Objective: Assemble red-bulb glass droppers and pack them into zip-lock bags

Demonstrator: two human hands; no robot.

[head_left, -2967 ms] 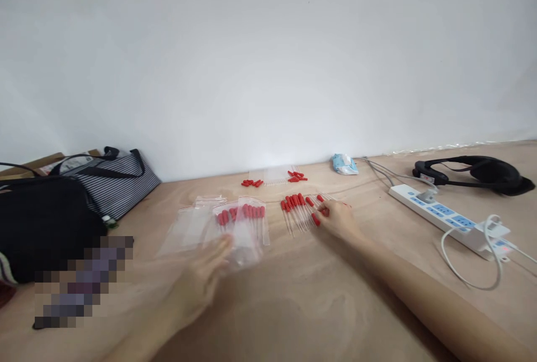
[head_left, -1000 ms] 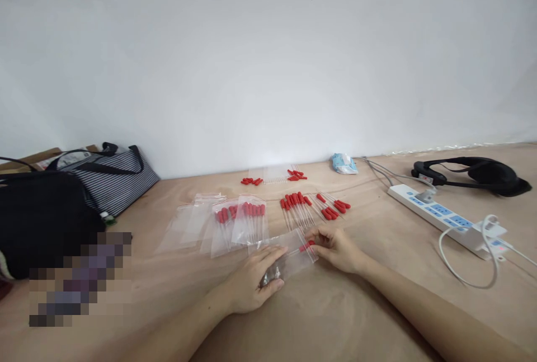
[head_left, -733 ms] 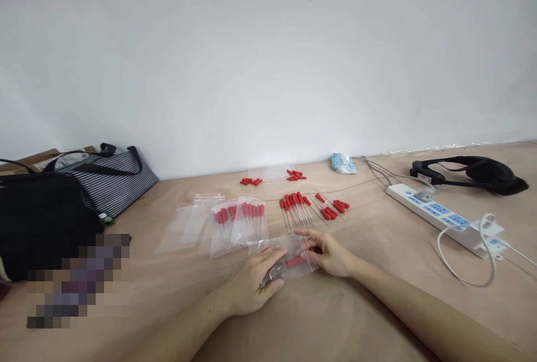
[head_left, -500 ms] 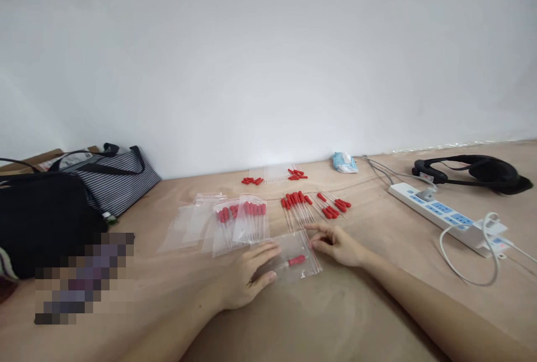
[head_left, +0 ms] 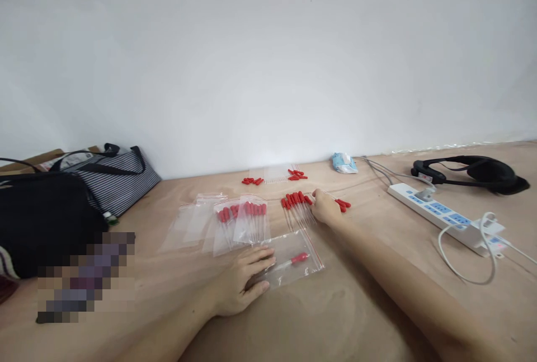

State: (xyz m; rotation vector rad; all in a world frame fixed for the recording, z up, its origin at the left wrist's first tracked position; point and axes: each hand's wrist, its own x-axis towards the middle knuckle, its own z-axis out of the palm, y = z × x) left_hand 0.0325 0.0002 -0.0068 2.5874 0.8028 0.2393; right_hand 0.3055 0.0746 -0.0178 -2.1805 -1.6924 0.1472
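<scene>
My left hand (head_left: 241, 281) lies open, fingers spread, over the left end of a clear zip bag (head_left: 279, 281). Inside that bag is one dropper (head_left: 299, 258) with a red rubber bulb and a thin pale stem. My right hand (head_left: 326, 208) is at the right-hand group of droppers, fingers curled downward; what they hold, if anything, is hidden. Right of it, a few red bulbs (head_left: 343, 205) show. Just left of it lies a row of droppers (head_left: 296, 200), stems toward me. Filled bags of droppers (head_left: 251, 222) overlap beyond my left hand.
Flat clear bags (head_left: 180, 227) lie left of the filled ones. Loose red bulbs (head_left: 252, 181) and more bulbs (head_left: 297, 174) lie near the wall. On the right are a blue-white packet (head_left: 344, 163), a power strip (head_left: 444, 214) with cables and a black headset (head_left: 474, 174). A striped bag (head_left: 113, 180) stands left.
My right hand has left the zip bag's open edge and moved away from me onto the right-hand droppers, covering some of them. The left hand has shifted slightly left, still on the bag.
</scene>
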